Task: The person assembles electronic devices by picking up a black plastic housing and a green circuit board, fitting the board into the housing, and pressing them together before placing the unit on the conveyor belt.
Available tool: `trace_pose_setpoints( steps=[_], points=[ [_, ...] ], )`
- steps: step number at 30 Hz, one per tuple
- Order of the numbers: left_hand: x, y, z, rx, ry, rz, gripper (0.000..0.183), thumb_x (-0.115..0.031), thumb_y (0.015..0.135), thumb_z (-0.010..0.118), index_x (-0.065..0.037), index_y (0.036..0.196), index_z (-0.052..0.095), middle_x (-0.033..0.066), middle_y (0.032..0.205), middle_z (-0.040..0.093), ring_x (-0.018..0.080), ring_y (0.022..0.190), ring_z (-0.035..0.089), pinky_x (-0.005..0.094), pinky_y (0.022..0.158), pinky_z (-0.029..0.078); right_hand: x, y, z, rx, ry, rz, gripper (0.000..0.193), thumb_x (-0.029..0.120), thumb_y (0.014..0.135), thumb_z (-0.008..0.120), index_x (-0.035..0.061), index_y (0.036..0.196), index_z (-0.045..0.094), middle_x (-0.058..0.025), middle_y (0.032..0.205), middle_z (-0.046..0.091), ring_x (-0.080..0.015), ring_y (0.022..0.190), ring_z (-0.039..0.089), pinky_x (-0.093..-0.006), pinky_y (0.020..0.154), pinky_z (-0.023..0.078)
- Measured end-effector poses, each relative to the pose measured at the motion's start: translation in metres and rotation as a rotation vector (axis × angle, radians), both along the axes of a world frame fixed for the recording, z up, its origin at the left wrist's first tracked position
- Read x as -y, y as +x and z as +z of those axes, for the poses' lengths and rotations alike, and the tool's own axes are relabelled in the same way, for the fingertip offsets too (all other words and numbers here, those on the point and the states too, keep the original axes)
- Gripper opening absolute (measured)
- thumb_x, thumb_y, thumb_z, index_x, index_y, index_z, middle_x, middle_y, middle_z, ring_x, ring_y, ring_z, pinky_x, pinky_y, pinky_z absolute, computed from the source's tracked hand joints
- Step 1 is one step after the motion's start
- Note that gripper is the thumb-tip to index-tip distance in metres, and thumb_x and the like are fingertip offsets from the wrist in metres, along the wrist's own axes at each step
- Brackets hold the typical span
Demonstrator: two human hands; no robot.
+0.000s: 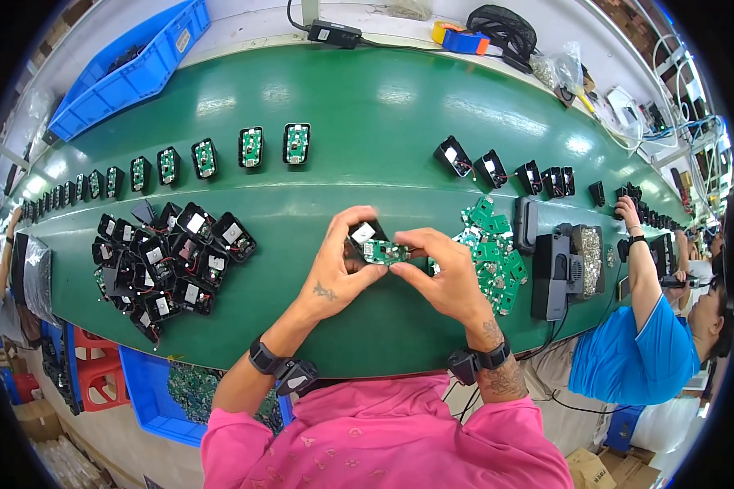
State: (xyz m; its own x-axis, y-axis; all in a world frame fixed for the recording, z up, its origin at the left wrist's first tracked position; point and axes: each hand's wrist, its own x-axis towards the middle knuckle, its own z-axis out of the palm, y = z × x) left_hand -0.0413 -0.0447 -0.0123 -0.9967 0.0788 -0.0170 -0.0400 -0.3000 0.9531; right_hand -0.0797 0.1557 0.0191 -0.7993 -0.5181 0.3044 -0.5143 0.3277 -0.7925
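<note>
Between my two hands, over the green table, are a small black plastic housing and a green circuit board. My left hand [332, 269] is closed around the black housing [357, 236], which has a white part inside. The circuit board [383, 253] is pinched between the thumb and fingers of my right hand [444, 273]. It overlaps the housing's near side, and my left thumb tip is close to its lower edge. Whether the board touches the housing inside is hidden. A heap of loose circuit boards [497, 259] lies just right of my right hand.
A pile of black housings [167, 261] lies to the left. Housings with boards [297, 144] stand in a row behind; more housings [491, 169] stand back right. A grey device [552, 277] sits beside the boards. A co-worker [636, 350] reaches in at right. A blue crate [130, 69] stands back left.
</note>
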Motion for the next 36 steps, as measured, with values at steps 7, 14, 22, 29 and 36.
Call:
trace_pose_setpoints(
  steps=[7, 14, 22, 29, 36],
  points=[
    [0.003, -0.001, 0.007, 0.036, 0.104, -0.054, 0.073, 0.006, 0.077, 0.076, -0.003, 0.14, 0.041, 0.0131, 0.145, 0.039, 0.0175, 0.113, 0.06, 0.0308, 0.091, 0.055, 0.006, 0.0, 0.013, -0.006, 0.036, 0.017, 0.042, 0.007, 0.082, 0.077, 0.0036, 0.122, 0.063, -0.0124, 0.113, 0.067, -0.0231, 0.082, 0.068, -0.0315, 0.069, 0.057],
    [0.008, -0.003, 0.018, 0.102, 0.117, -0.11, 0.062, 0.0, 0.087, 0.069, -0.002, 0.144, 0.045, 0.0118, 0.123, 0.058, 0.0147, 0.106, 0.063, 0.03, 0.092, 0.056, 0.014, -0.002, 0.015, -0.05, 0.041, -0.027, 0.036, 0.005, 0.079, 0.08, 0.0076, 0.113, 0.071, -0.0117, 0.123, 0.062, -0.0194, 0.096, 0.063, -0.0307, 0.074, 0.052],
    [0.004, -0.002, 0.017, 0.092, 0.07, -0.135, 0.057, -0.002, 0.09, 0.068, -0.002, 0.143, 0.047, 0.0081, 0.117, 0.06, 0.0136, 0.106, 0.061, 0.0281, 0.088, 0.055, 0.031, 0.003, 0.003, 0.048, -0.024, -0.103, 0.017, 0.014, 0.086, 0.074, 0.0066, 0.102, 0.074, -0.0145, 0.135, 0.053, -0.0292, 0.126, 0.048, -0.0428, 0.101, 0.041],
    [-0.001, 0.001, 0.015, 0.068, 0.065, 0.082, 0.054, 0.002, 0.091, 0.063, -0.004, 0.143, 0.049, 0.0098, 0.122, 0.06, 0.014, 0.1, 0.065, 0.0257, 0.082, 0.058, 0.048, 0.018, -0.002, -0.198, 0.012, -0.336, 0.008, 0.01, 0.092, 0.065, 0.0026, 0.095, 0.064, -0.016, 0.117, 0.055, -0.0321, 0.112, 0.05, -0.0431, 0.097, 0.041],
    [0.001, 0.004, 0.013, -0.104, -0.144, 0.233, 0.053, 0.008, 0.089, 0.063, 0.001, 0.141, 0.051, 0.0114, 0.127, 0.058, 0.0131, 0.103, 0.063, 0.0273, 0.086, 0.056, 0.051, 0.015, -0.001, -0.371, 0.134, -0.309, 0.004, 0.005, 0.091, 0.065, 0.001, 0.093, 0.063, -0.0149, 0.098, 0.056, -0.0318, 0.092, 0.054, -0.0416, 0.079, 0.045]
  ],
)
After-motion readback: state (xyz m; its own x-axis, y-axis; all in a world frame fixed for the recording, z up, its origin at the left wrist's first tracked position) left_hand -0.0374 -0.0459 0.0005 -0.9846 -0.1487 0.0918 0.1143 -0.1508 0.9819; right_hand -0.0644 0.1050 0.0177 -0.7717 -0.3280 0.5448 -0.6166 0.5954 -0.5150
